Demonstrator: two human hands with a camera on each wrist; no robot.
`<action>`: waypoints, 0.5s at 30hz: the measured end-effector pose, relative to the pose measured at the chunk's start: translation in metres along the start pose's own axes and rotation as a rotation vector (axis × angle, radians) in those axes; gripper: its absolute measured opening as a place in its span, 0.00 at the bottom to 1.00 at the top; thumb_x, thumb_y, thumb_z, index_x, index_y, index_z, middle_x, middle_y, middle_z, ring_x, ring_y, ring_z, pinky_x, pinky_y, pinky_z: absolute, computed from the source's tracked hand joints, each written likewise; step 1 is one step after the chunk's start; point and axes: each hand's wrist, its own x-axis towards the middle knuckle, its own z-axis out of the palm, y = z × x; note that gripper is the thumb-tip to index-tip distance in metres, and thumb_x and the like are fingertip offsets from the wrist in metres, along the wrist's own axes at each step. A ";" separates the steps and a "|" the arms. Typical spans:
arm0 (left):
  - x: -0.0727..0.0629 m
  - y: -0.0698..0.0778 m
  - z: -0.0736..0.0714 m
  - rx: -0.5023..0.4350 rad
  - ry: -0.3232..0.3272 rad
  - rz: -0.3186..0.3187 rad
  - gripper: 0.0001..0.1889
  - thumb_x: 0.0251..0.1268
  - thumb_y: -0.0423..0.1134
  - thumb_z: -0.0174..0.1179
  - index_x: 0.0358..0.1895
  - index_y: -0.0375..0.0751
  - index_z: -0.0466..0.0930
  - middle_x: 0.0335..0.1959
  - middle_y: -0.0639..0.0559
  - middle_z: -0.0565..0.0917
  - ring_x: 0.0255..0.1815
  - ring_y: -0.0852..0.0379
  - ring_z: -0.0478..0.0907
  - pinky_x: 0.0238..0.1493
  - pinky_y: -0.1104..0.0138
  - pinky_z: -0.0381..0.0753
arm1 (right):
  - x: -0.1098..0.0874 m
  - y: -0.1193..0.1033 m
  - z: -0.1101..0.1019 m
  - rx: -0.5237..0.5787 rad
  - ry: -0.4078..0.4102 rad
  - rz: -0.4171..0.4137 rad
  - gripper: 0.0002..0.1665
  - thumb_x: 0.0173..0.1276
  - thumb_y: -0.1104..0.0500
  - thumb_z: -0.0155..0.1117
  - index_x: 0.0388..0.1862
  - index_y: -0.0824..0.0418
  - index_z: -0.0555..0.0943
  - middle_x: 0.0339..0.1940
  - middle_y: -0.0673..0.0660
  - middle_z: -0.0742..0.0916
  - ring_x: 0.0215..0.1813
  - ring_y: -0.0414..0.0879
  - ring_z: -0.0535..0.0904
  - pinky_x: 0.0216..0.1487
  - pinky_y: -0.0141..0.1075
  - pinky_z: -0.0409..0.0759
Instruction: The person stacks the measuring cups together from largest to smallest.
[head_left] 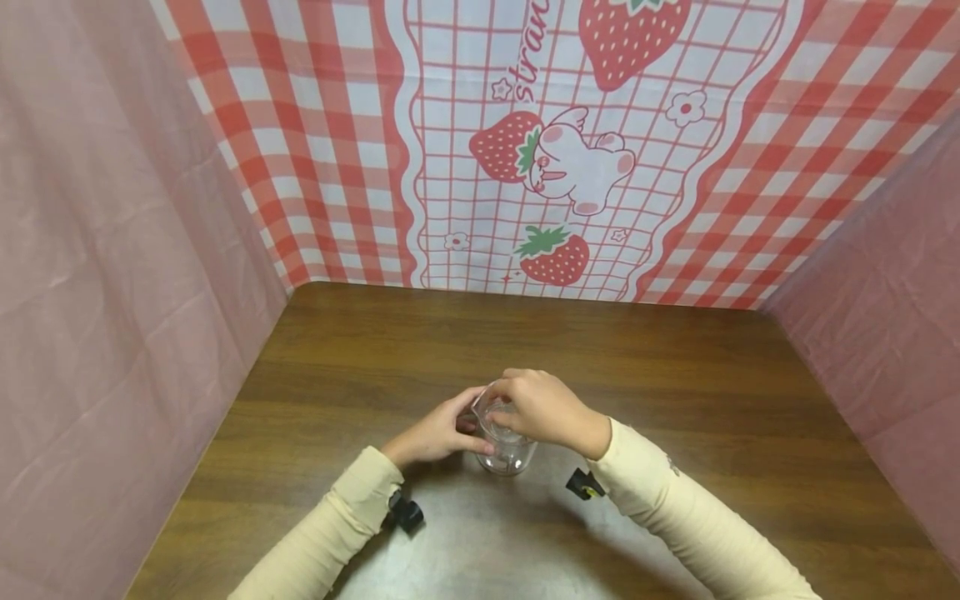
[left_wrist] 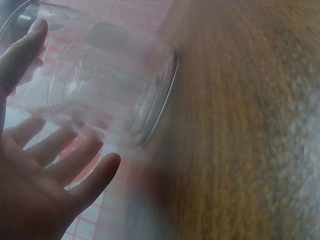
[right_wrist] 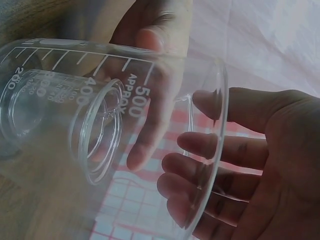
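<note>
A large clear glass beaker [head_left: 507,457] stands on the table, with white graduations up to 500 in the right wrist view. Inside it sits smaller glassware [right_wrist: 102,135] with closely spaced rims; how many pieces are nested cannot be told. My left hand [head_left: 438,429] holds the large beaker from the left, its thumb [left_wrist: 25,52] on one side and fingers round the other. From above, my right hand [head_left: 543,406] reaches into the beaker's mouth. Its bent fingers and thumb are spread apart past the rim [right_wrist: 220,130], above the inner glassware, with nothing visible between them.
The brown wooden table [head_left: 375,350] extends around the beaker. Behind it hangs a red-and-white checked cloth [head_left: 330,167] with strawberries, and pink curtains [head_left: 112,292] flank both sides. Black wrist devices [head_left: 405,512] hang below both cream sleeves [head_left: 675,492].
</note>
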 end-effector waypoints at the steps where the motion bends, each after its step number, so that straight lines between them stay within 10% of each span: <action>1: 0.000 0.000 0.000 0.002 -0.001 0.000 0.41 0.56 0.33 0.70 0.72 0.35 0.59 0.68 0.36 0.71 0.65 0.40 0.72 0.64 0.53 0.78 | 0.000 0.000 0.000 0.002 0.004 -0.002 0.12 0.59 0.53 0.72 0.40 0.55 0.88 0.35 0.52 0.87 0.34 0.43 0.82 0.33 0.33 0.82; 15: -0.001 0.001 0.000 -0.006 -0.004 -0.004 0.41 0.56 0.33 0.70 0.72 0.34 0.58 0.67 0.35 0.72 0.65 0.39 0.73 0.65 0.52 0.77 | -0.003 0.006 -0.003 0.007 0.085 -0.015 0.11 0.59 0.55 0.72 0.38 0.59 0.88 0.32 0.52 0.87 0.32 0.43 0.83 0.31 0.31 0.82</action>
